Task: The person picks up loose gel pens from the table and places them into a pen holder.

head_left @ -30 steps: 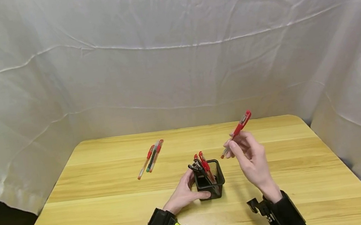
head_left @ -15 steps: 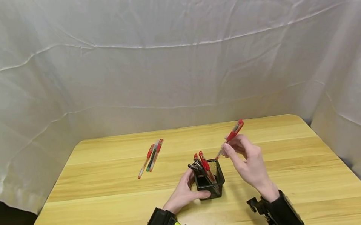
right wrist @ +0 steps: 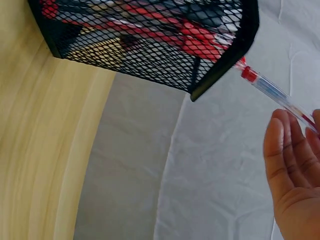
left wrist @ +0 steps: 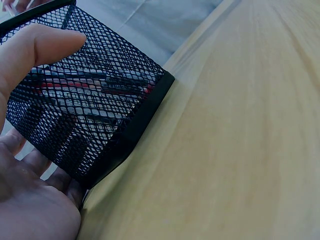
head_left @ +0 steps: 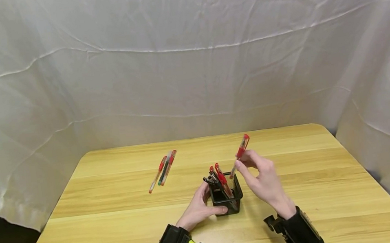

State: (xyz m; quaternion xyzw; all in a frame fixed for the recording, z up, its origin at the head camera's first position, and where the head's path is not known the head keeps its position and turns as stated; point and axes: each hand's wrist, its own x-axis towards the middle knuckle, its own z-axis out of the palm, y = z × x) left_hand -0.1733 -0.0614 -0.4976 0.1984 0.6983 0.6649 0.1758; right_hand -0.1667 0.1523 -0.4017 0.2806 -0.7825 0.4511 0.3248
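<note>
A black mesh pen holder [head_left: 236, 205] stands on the table, with several red and black pens [head_left: 221, 177] leaning inside it. My left hand [head_left: 200, 209] grips the holder from the left, its thumb across the near side and the other fingers round the far side. In the left wrist view the thumb [left wrist: 47, 45] lies on the mesh [left wrist: 107, 85]. My right hand [head_left: 263, 176] pinches a clear pen with a red cap [head_left: 243, 144] between thumb and fingers. That pen slants cap upward, and its red lower end [right wrist: 249, 74] is at the holder's open top.
Two red-capped pens [head_left: 160, 165] [head_left: 172, 157] and a dark green one [head_left: 165, 170] lie side by side on the wooden table [head_left: 113, 230], left of the holder. Pale cloth [head_left: 189, 77] hangs behind and at both sides of the table.
My right hand has moved left with the red pen, bringing the pen's lower end to the holder's opening and turning it more upright. The left hand and holder have stayed in place.
</note>
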